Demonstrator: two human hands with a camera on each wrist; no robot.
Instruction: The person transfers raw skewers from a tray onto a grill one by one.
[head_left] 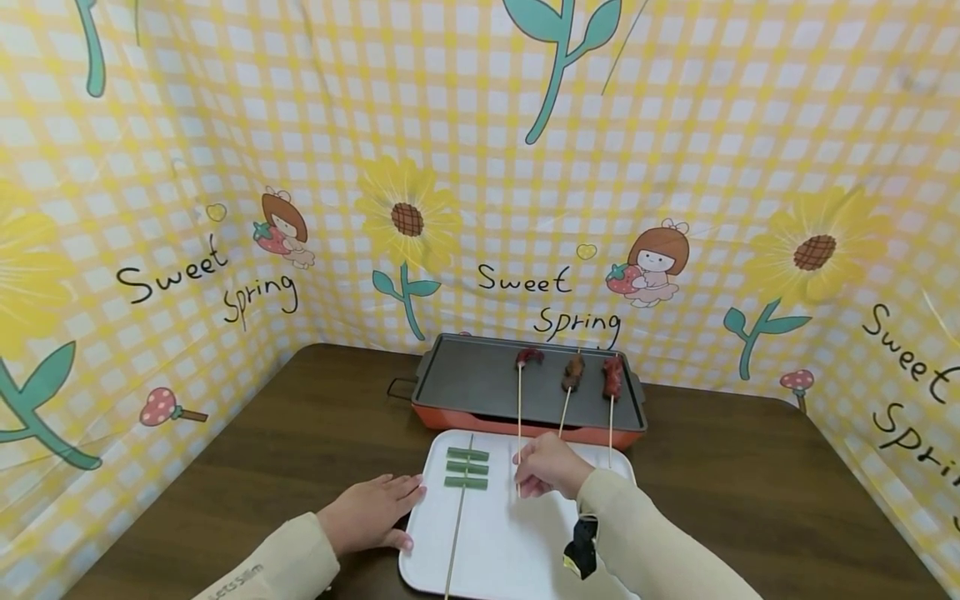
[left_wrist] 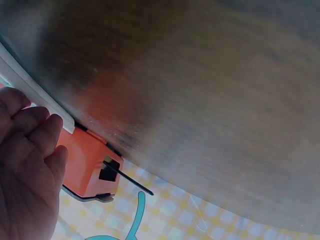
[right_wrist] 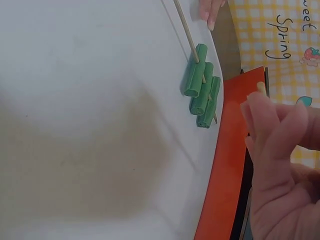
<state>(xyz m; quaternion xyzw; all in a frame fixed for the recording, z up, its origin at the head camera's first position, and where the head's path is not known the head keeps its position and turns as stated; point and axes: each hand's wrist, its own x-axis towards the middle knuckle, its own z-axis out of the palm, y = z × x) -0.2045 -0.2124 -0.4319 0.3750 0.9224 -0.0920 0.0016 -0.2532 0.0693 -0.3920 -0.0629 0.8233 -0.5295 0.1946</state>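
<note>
My right hand [head_left: 551, 468] pinches the lower part of a wooden skewer [head_left: 519, 400] above the white tray [head_left: 540, 550]. Dark red meat [head_left: 529, 357] on that skewer's far end is over the griddle plate [head_left: 468, 375]. In the right wrist view, the stick's end [right_wrist: 261, 87] pokes out of the pinching fingers. My left hand [head_left: 372, 512] lies with fingers extended at the tray's left edge. Close by on the tray is a skewer with green pieces [head_left: 467, 468], three short sticks threaded crosswise.
Two more meat skewers, one brown [head_left: 573, 373] and one red [head_left: 612, 379], lie on the griddle's right half, their sticks pointing toward the tray. The orange griddle body [head_left: 450, 418] has a wire handle [head_left: 401, 388] on its left. A yellow checked cloth [head_left: 480, 183] hangs behind the wooden table [head_left: 300, 417].
</note>
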